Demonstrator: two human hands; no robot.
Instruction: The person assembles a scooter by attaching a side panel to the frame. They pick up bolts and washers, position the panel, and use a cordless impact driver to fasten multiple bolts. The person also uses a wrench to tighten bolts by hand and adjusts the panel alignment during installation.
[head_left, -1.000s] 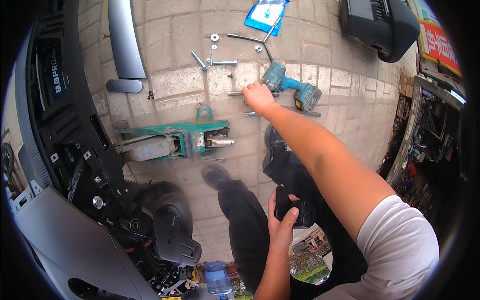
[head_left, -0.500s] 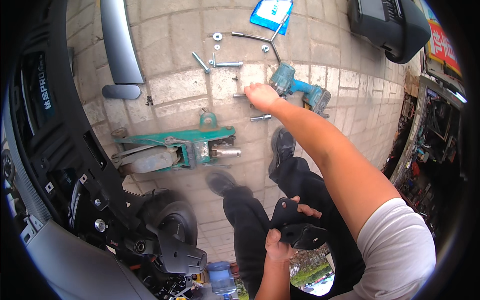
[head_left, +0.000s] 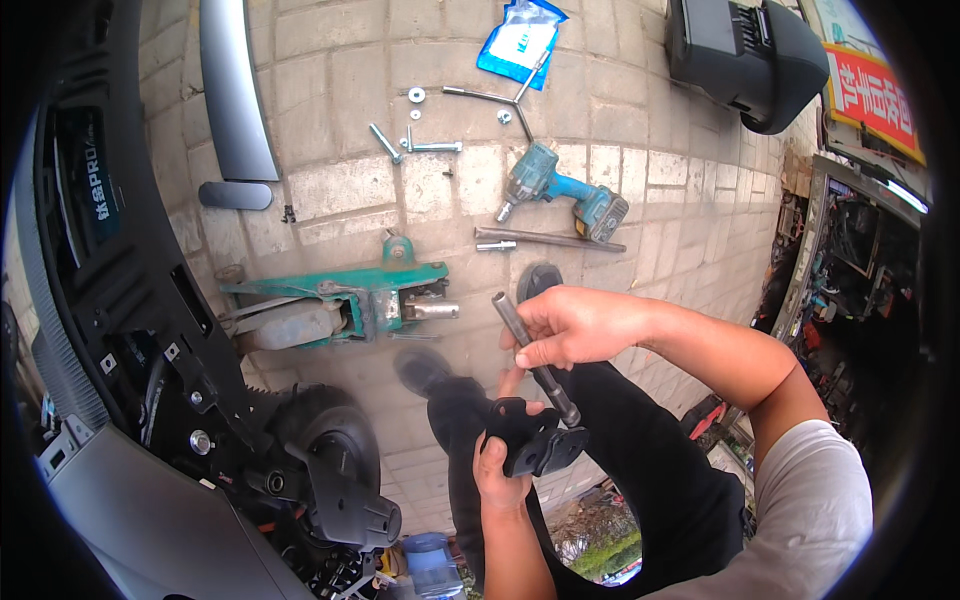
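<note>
A green floor jack (head_left: 335, 305) lies on the paving at left. The left hand (head_left: 497, 465) has its fingers closed around a black bracket (head_left: 535, 438) above the knees. The right hand (head_left: 572, 325) pinches a long metal bolt (head_left: 535, 358), its lower end touching the bracket; a teal power drill (head_left: 560, 190) lies beyond.

Right hand (head_left: 572, 325) fingers curled in grip, arm bent across front; left hand (head_left: 497, 465) clenched below, forearm upright.

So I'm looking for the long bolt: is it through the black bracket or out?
In: right hand holds long bolt, its lower end entering the black bracket.
</note>
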